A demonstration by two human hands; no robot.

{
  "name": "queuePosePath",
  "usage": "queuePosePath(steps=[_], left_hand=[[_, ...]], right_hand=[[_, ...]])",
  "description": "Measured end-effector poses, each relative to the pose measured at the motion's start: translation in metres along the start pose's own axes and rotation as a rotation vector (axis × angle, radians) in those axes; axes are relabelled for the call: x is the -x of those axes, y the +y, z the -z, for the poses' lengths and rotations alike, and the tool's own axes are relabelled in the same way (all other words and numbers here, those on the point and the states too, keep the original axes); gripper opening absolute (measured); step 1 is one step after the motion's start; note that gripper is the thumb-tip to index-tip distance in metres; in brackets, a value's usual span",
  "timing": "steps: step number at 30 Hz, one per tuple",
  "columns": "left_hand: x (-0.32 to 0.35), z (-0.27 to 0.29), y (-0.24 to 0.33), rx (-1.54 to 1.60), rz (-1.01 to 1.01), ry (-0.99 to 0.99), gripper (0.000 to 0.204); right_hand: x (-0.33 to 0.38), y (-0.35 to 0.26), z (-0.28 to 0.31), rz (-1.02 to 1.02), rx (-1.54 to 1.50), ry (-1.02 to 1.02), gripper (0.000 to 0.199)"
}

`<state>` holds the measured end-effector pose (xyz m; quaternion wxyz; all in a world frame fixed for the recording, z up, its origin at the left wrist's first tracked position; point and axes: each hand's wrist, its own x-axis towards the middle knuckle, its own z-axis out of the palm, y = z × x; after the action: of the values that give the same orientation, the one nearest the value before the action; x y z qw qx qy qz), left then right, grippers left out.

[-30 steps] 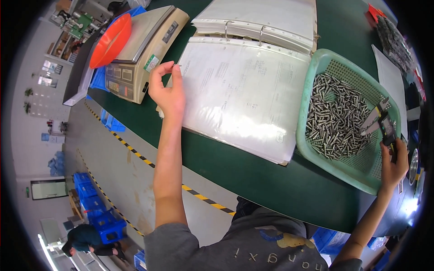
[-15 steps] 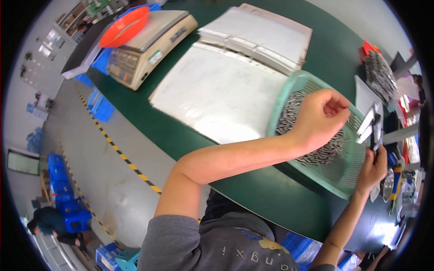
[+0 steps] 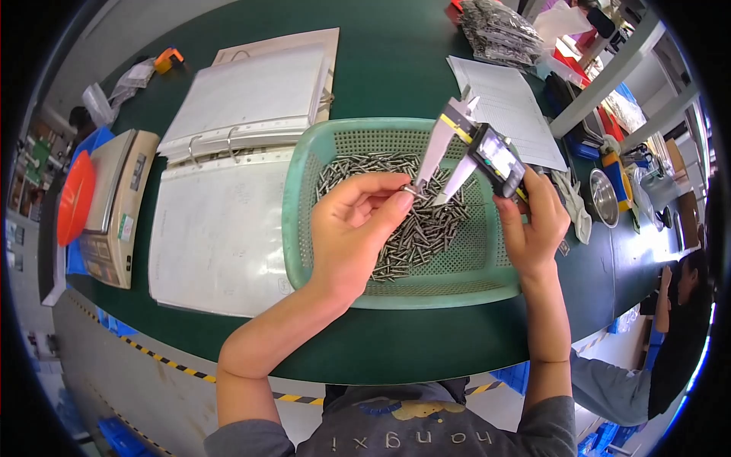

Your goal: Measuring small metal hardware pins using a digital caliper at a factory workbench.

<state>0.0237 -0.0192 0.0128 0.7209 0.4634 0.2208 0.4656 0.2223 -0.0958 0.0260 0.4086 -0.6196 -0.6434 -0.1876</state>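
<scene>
One green basket [image 3: 304, 164] sits on the tabletop [image 3: 396, 46], holding a heap of small metal pins [image 3: 426, 228], too many to count. Above it the left hand [image 3: 354, 232] pinches one pin [image 3: 412, 190] in its grip, at the jaws of a caliper [image 3: 476, 152] clasped by the right hand [image 3: 533, 225]. One open binder [image 3: 228, 160] lies just beside the basket, one scale [image 3: 114, 202] farther left.

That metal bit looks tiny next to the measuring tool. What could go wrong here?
1. The left hand pinches one small pin by its fingertips only; it could slip into the pile of pins in the green basket and get lost.
2. The right hand holds the caliper alone, tilted; a wobble might spoil the reading.
</scene>
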Motion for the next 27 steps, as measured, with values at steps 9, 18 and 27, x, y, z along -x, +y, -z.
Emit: queuePosePath(steps=[9, 18, 27], left_hand=[[0.0028, 0.0048, 0.0005, -0.011, 0.011, 0.006, 0.021], [0.0045, 0.0049, 0.0011, -0.045, -0.036, 0.008, 0.021], [0.0028, 0.0053, -0.0001, 0.024, -0.001, 0.02, 0.021]], right_hand=[[0.0006, -0.01, -0.0038, -0.018, -0.07, -0.072, 0.051], [0.0015, -0.0093, -0.0046, -0.032, -0.107, -0.095, 0.038], [0.0037, -0.0066, -0.0061, -0.024, -0.071, -0.044, 0.033]])
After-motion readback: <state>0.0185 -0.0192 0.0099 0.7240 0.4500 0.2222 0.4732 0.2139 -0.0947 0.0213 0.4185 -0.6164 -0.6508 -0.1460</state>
